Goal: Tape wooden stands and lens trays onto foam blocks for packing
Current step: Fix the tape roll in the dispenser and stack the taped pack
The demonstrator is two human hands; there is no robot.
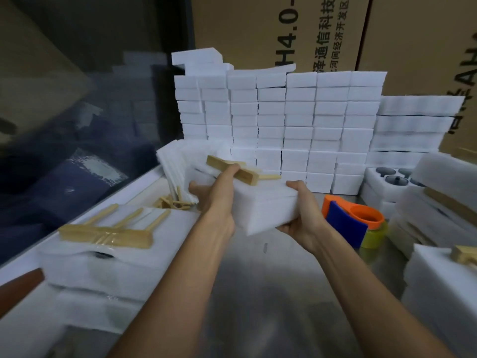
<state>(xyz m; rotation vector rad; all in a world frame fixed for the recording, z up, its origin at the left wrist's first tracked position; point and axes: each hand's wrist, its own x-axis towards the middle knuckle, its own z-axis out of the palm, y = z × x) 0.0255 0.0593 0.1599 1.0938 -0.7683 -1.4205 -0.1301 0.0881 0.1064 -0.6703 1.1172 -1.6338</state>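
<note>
I hold a white foam block [265,202] in the air above the metal table, between both hands. On its top lies a wooden stand [247,175]. My left hand [215,195] grips the block's left end, the thumb pressing down on the stand. My right hand [300,215] grips the block's right end from below and the side. An orange and blue tape dispenser [351,218] sits on the table just right of my right hand. At the left, another wooden stand [108,235] lies taped on a foam block [103,270].
A tall wall of stacked foam blocks [284,120] fills the back. A foam lens tray [387,177] with dark lenses stands at the right, beside more packed foam blocks [444,202]. Loose wooden sticks [171,202] lie at the left. Cardboard boxes [258,27] rise behind.
</note>
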